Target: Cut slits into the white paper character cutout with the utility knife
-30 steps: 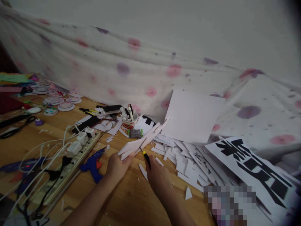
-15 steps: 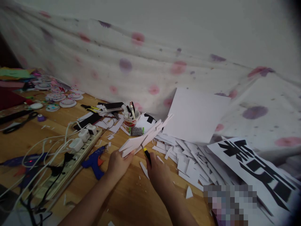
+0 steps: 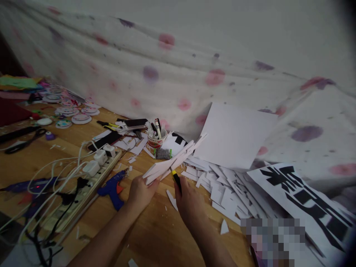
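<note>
My left hand [image 3: 142,192] grips the near end of a white foam-board cutout [image 3: 169,161], held tilted above the wooden table. The cutout has narrow, branching strokes and thick edges. In my right hand [image 3: 190,198] is a yellow and black utility knife [image 3: 175,177], its blade end pointing up against the cutout's lower edge. How deep the blade sits cannot be made out. Several loose white offcuts lie under and beyond my hands, one narrow sliver [image 3: 171,200] just left of my right hand.
A blue glue gun [image 3: 113,189] and a power strip [image 3: 80,193] with tangled cords lie to the left. Behind stands a cup of pens [image 3: 156,138]. White scraps [image 3: 222,185] pile up at right, near a large white board [image 3: 236,135] and a sheet with black characters [image 3: 300,200].
The view has shifted slightly, moving most things a little rightward. Both hands keep their hold on the cutout and the knife, with the blade still at the same edge.
</note>
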A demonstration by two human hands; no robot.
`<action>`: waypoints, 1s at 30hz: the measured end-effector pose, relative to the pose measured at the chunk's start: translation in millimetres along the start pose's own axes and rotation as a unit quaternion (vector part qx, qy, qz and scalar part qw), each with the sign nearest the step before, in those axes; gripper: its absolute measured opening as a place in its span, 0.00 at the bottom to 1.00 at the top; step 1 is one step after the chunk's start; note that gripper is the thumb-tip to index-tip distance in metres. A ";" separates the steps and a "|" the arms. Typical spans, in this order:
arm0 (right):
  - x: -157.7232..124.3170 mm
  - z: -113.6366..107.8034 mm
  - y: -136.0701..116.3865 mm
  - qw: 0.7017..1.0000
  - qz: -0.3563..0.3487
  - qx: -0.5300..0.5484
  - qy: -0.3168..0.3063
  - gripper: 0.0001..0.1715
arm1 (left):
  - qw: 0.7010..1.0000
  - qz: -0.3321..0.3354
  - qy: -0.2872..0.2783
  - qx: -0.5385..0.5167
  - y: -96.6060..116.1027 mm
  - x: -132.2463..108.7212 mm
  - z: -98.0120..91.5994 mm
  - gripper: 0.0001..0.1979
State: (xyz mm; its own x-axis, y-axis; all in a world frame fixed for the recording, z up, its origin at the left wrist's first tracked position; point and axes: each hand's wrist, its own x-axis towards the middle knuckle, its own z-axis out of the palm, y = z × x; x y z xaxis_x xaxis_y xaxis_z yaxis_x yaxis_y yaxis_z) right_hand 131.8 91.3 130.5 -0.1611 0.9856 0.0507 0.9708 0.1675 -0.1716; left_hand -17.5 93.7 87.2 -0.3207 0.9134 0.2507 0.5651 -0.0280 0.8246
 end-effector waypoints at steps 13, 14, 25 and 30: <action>2.9 -0.5 3.4 1.000 -0.001 -0.009 -0.016 0.09 | 0.999 -0.005 0.011 0.036 1.7 1.2 -1.5 0.12; 2.4 -1.0 3.5 1.000 0.002 -0.013 -0.014 0.09 | 0.999 -0.006 0.014 0.036 1.9 1.5 -1.6 0.12; 5.3 3.4 5.3 0.998 0.011 -0.016 -0.063 0.08 | 1.000 0.007 0.011 0.019 -0.5 3.9 -1.0 0.12; 3.4 -1.0 4.2 1.000 0.005 -0.008 -0.015 0.09 | 1.000 -0.011 0.003 0.003 -1.8 3.0 0.5 0.11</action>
State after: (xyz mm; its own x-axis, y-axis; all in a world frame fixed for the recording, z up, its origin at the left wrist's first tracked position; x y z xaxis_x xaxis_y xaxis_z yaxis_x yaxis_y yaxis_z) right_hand 135.5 95.3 130.9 -0.1567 0.9874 0.0204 0.9750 0.1579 -0.1565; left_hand -19.1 96.7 86.2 -0.3379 0.9110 0.2364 0.5623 -0.0060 0.8269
